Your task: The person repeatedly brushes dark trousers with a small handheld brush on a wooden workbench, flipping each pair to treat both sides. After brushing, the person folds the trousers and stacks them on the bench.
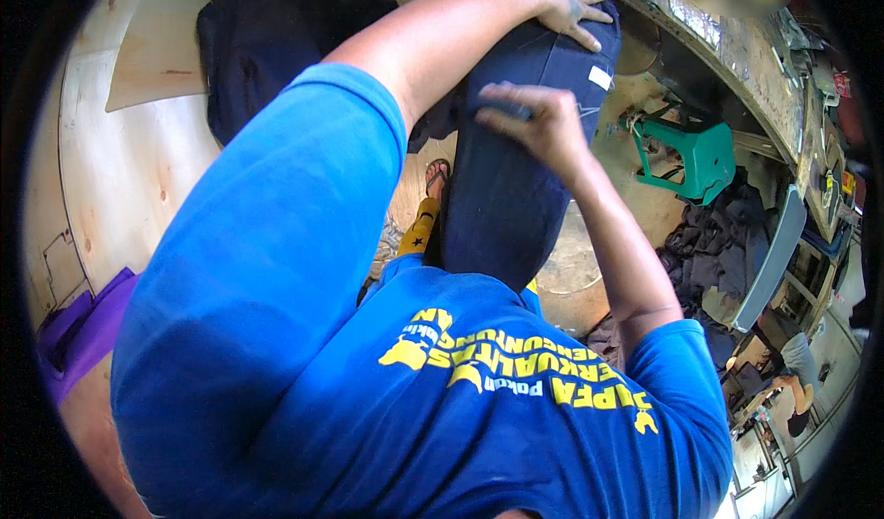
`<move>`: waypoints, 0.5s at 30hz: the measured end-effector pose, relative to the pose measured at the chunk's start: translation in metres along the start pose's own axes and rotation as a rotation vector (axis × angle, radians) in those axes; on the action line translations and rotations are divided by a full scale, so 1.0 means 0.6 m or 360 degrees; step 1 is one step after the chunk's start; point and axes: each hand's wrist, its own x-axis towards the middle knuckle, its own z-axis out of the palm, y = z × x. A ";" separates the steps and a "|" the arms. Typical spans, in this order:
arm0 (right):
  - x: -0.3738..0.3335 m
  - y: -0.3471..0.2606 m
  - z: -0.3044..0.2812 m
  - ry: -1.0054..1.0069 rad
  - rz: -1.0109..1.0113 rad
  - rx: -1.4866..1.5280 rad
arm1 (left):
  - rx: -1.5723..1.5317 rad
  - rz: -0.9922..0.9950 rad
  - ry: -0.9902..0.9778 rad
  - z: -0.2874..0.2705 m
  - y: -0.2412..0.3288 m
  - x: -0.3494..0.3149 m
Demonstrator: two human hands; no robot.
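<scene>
Head view. The long navy padded piece (506, 201) lay lengthwise before the person, its far end near the worktop (732, 54). The left hand (573, 11) was spread wide, palm down, on that far end, grasping nothing. The right hand (543, 123) was curled above the middle, thumb and fingers narrowly apart; whether its grip enclosed a small dark object could not be told. Sound practice probably called for firm, even pressure from the left palm, holding the cover flat near the white tag (600, 78). To the right, a green plastic stool (700, 155) and a heap of dark cloth (714, 243) appeared to restrict footing; purple material (83, 335) lay far left.
</scene>
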 end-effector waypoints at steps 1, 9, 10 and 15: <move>-0.003 0.016 0.003 0.0256 0.0085 -0.0145 | -0.0158 0.0024 -0.0200 -0.013 0.000 -0.004; -0.201 -0.065 0.105 -0.0779 -0.0002 0.0508 | -0.0273 0.0035 0.0379 0.021 -0.051 -0.099; -0.152 -0.051 0.076 -0.0701 0.0038 0.0470 | -0.0195 -0.0014 0.0391 0.031 -0.073 -0.105; -0.023 0.018 0.019 0.0252 -0.0126 -0.0106 | -0.0294 -0.0017 0.0446 0.027 -0.145 -0.107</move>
